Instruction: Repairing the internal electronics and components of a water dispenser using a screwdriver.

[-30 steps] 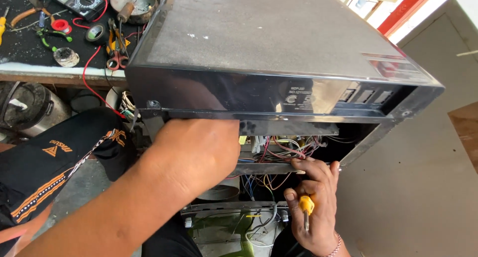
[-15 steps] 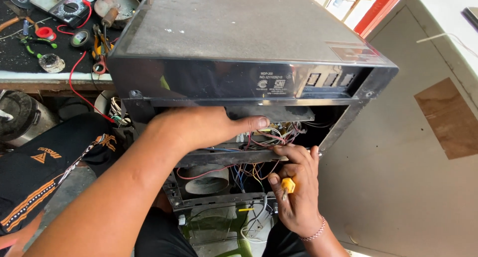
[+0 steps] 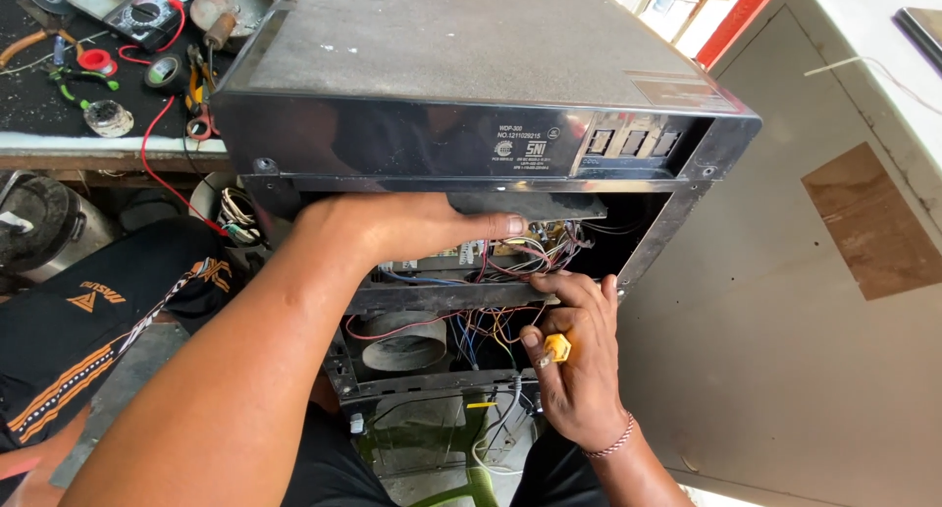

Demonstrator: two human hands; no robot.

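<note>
Cluttered workbench (image 3: 98,144) under multimeter (image 3: 132,6), pliers (image 3: 69,83)
</note>
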